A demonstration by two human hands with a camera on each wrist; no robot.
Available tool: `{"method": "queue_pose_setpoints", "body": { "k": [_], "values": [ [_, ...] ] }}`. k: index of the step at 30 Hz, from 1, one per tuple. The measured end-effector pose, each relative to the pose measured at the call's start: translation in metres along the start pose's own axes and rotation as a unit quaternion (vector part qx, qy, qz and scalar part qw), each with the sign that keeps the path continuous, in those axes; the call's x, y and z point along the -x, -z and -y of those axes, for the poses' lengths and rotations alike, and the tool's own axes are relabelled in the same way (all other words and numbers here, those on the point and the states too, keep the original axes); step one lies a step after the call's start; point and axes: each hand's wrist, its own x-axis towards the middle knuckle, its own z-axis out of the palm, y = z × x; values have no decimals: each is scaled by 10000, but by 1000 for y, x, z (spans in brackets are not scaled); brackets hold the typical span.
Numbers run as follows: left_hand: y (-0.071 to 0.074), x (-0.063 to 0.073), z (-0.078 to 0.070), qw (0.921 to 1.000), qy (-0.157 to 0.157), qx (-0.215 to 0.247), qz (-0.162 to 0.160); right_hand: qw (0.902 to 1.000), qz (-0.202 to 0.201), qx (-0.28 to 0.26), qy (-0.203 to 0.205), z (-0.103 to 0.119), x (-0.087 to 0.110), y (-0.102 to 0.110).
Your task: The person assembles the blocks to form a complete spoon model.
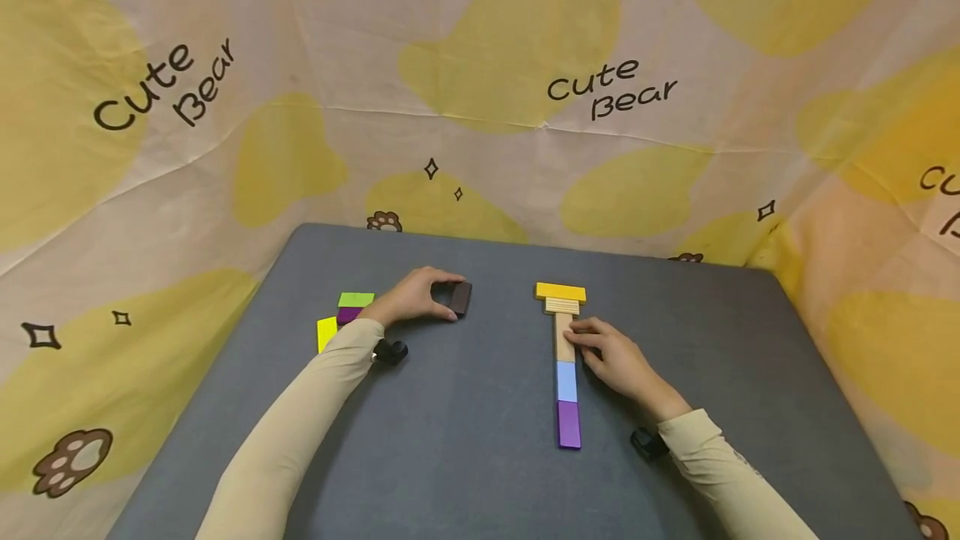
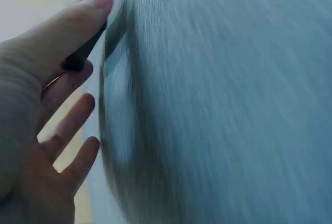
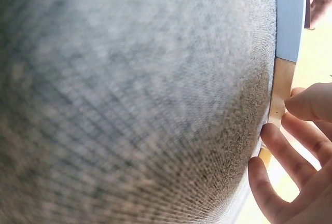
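Note:
In the head view my left hand point(image 1: 415, 297) pinches a dark block point(image 1: 461, 299) between thumb and fingers, left of the row of blocks. The left wrist view shows the thumb on the dark block point(image 2: 85, 45), with the other fingers spread below it. My right hand point(image 1: 613, 357) rests its fingertips at the natural wood block point(image 1: 564, 337), reaching in from the right. Below that block the row continues with a light blue block point(image 1: 566, 382) and a purple block point(image 1: 569, 425). Above it lie a pale ridged piece point(image 1: 562, 306) and a crosswise orange-yellow block point(image 1: 560, 292).
Beside my left wrist lie a green block point(image 1: 356, 300), a dark purple block point(image 1: 348, 315) and a yellow block point(image 1: 326, 332), partly covered by the arm. The grey table point(image 1: 465, 457) ends at a patterned cloth point(image 1: 480, 165) behind and at both sides.

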Motion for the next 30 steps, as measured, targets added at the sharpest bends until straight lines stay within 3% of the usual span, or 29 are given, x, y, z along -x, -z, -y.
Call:
{"method": "queue_pose_setpoints", "body": {
  "k": [10,21,30],
  "values": [
    [-21,-46,-18,9997,-52,185,-166,10000,-23,-75,-1,-2,0,0],
    [-35,-84,-40,9973,314,377,-537,10000,51,-58,-61,0,0,1],
    [-52,-112,-54,9962,218,449,-708,9999,89,31,-73,-2,-2,1]
  ]
}}
